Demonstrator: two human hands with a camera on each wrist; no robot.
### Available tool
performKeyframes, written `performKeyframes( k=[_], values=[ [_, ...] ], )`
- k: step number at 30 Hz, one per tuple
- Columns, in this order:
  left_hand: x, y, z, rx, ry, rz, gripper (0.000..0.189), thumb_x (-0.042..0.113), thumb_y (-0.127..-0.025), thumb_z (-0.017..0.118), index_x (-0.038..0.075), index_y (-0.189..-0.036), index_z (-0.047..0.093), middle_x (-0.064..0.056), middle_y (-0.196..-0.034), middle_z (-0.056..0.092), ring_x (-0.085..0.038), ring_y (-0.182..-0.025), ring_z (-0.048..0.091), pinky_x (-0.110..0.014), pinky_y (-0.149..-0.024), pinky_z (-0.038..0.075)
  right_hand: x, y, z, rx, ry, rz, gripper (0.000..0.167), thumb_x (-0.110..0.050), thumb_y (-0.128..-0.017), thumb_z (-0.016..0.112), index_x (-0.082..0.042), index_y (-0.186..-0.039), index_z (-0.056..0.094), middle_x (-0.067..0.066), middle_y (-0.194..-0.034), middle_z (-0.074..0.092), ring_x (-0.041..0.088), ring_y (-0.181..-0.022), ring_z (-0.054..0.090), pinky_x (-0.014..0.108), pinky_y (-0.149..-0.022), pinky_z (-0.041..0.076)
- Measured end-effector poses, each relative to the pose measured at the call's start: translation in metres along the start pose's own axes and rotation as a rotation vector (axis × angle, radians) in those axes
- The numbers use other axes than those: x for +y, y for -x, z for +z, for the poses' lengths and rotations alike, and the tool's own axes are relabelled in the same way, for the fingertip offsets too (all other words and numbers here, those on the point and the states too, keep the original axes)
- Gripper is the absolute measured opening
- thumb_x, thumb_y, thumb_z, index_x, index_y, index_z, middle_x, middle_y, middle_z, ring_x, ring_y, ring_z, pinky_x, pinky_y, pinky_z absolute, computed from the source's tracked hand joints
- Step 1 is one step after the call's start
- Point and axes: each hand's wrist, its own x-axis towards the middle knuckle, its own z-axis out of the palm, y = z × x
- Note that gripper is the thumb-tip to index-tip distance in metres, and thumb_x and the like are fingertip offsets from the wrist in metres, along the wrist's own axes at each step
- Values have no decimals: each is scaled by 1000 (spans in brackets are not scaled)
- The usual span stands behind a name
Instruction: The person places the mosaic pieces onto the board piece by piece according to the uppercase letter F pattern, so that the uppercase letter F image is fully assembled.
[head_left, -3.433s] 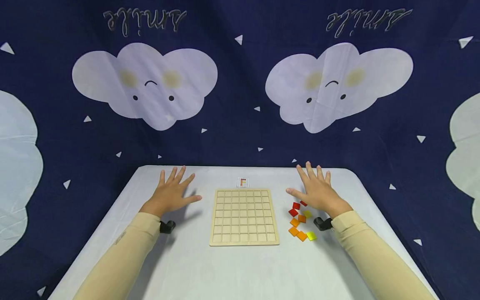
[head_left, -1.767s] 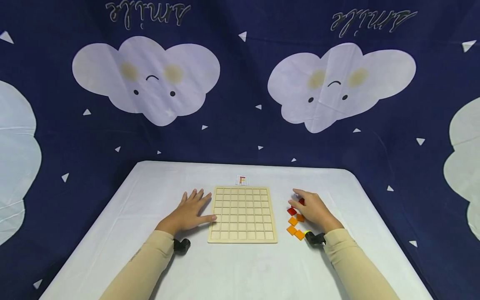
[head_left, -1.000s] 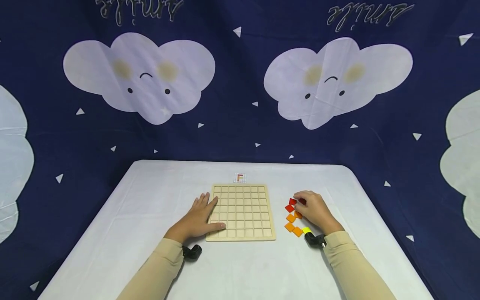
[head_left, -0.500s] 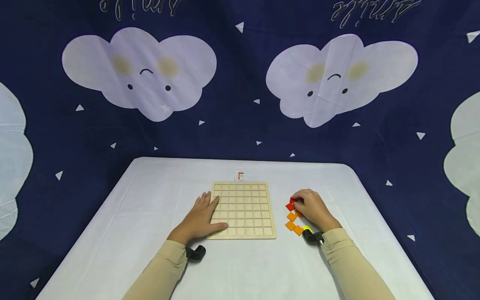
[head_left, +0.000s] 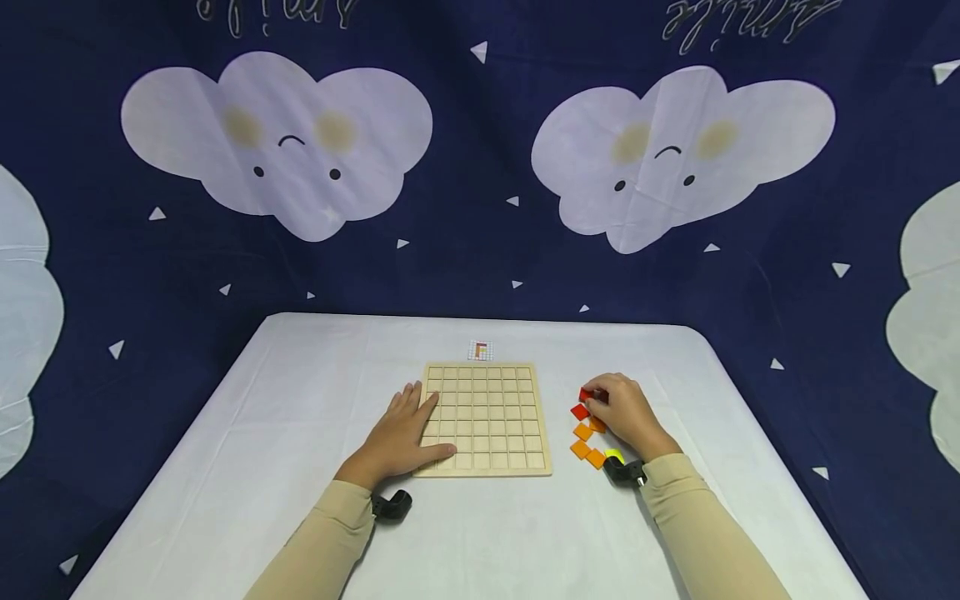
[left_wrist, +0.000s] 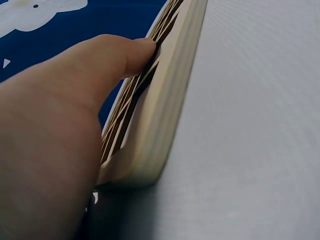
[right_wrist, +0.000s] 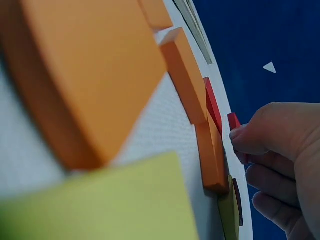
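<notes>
A square wooden grid board (head_left: 483, 417) lies mid-table. My left hand (head_left: 401, 437) rests spread over its left edge; in the left wrist view the thumb (left_wrist: 135, 52) lies on the rim of the board (left_wrist: 160, 115). To the right of the board, my right hand (head_left: 626, 412) pinches a red square tile (head_left: 585, 394) between thumb and fingers, and the right wrist view shows that red tile (right_wrist: 233, 121) at the fingertips. Close by lie another red tile (head_left: 580, 412), several orange tiles (head_left: 582, 432) and a yellow tile (head_left: 614, 455).
A small printed card (head_left: 481, 350) with a coloured grid pattern lies just beyond the board. White cloth covers the table (head_left: 465, 542). Behind it hangs a dark blue curtain (head_left: 480, 167) with clouds. A black wrist camera (head_left: 624, 471) sits close over the yellow tile.
Both hands came down from above the table. The left settled on the board's left edge. The right reached into the tiles, took hold of a red one and has just shifted slightly away.
</notes>
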Motion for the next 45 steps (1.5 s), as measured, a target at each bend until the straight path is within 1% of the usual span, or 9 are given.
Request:
performKeyframes(
  k=[6,10,16,22,29,34,37,42,45],
  values=[
    [-1,2,-1,-2,-14,4,107,73,-91,63,1,-164,33,-32,-168,13,-43,-157,6,-49,-127,5,-4,-5,1,-16,-4,11,19,-1,-88,83,-1,-107,79,11,-104,75,29,-94,65,50,-87,56],
    [-3,2,0,-2,-30,6,107,75,-91,60,1,-164,33,-31,-169,13,-43,-157,7,-49,-127,5,-8,-11,2,-39,-18,42,19,-3,-89,82,-1,-108,79,12,-109,75,32,-101,66,53,-93,55],
    [-2,2,-3,2,-18,7,107,74,-91,62,1,-164,33,-30,-169,13,-42,-158,6,-49,-127,5,-21,-22,8,-44,-45,21,18,-4,-90,82,0,-108,79,13,-112,75,37,-112,66,56,-103,50],
    [-4,4,-3,3,-28,5,106,75,-91,61,2,-164,33,-30,-169,13,-41,-158,6,-49,-127,5,-35,-33,18,-60,-73,-16,18,-3,-89,82,-2,-107,80,10,-110,75,34,-111,68,53,-102,51],
    [-5,2,0,4,-34,14,107,76,-91,59,3,-165,32,-30,-169,13,-42,-158,6,-49,-127,5,-50,-43,31,-91,-100,-67,19,-2,-89,83,-3,-108,80,8,-110,75,31,-105,70,51,-96,55],
    [-6,3,3,36,-20,23,106,74,-90,62,2,-164,36,-30,-169,16,-42,-157,10,-49,-127,8,-62,-53,41,-115,-116,-91,18,0,-89,82,-3,-107,80,7,-109,75,29,-105,70,48,-96,56],
    [-6,3,2,50,-11,24,106,74,-90,63,2,-163,37,-30,-168,18,-42,-157,12,-50,-126,10,-69,-59,48,-123,-127,-105,17,-1,-89,83,-4,-106,80,6,-108,75,28,-104,70,46,-95,56],
    [-4,4,-2,16,-29,8,106,76,-91,60,4,-164,34,-28,-169,15,-40,-158,8,-48,-127,7,-83,-66,61,-174,-146,-101,16,-3,-91,82,-5,-107,81,5,-109,74,25,-105,69,41,-94,57],
    [-3,4,-2,9,-25,7,106,75,-91,60,3,-164,34,-29,-169,15,-41,-158,8,-48,-127,6,-91,-70,69,-198,-148,-110,16,-3,-92,81,-5,-108,81,6,-109,74,25,-106,69,41,-96,56]
  ],
)
